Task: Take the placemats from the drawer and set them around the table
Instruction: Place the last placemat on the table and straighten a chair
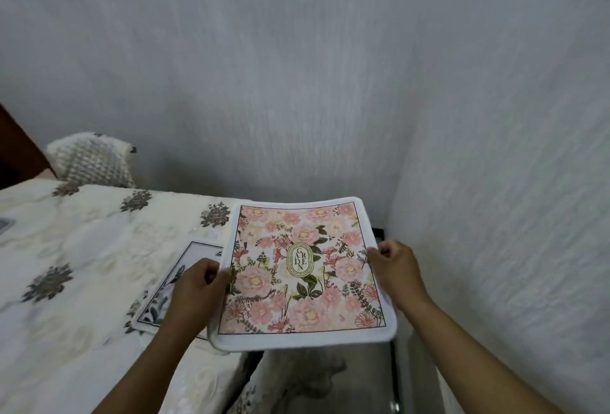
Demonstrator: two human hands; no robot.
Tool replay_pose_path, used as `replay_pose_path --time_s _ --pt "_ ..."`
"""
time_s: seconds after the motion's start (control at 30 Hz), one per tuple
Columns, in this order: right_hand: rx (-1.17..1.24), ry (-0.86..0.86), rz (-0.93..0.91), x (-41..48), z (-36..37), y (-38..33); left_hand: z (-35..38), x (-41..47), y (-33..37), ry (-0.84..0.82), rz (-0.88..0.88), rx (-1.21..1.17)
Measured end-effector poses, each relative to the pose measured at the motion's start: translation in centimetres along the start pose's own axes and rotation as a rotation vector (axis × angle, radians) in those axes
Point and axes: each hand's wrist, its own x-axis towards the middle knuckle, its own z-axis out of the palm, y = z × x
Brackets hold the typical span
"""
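- Both hands are seen gripping one pink mat [305,270] by its side edges, with the mat held flat and level above the table corner.
- At left, a table [82,248] is shown draped in a cream cloth [66,324] printed with grey flower sprigs; a knitted cushion [90,159] is seen beyond it against the wall.
- A second mat [185,265], white with dark leaves, is already laid on the cloth, and is partly hidden under the left hand and the pink mat.
- The left hand [194,295] is closed on the pink mat's left border, thumb on top and fingers curled beneath.
- The right hand [397,268] is pinched on the right border in the same manner.
- The drawer is not seen in this view.
- The step in hand is judged to be the laying of the pink mat; it would best be lowered flat and evenly, squared to the table edge, and set clear of the second mat so that no overlap is left.
- A loose cloth could be dragged or rucked if the mat were slid, so a straight set-down is advised.
- Counted: two mats, two hands, one table, one cloth, one cushion.
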Motion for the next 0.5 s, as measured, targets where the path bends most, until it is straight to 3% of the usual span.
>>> replay_pose_path --time_s 0.5 --pt "-0.063 -0.258 -0.099 24.5 8.4 -6.9 4.3 16.6 3.7 0.174 -0.265 -0.119"
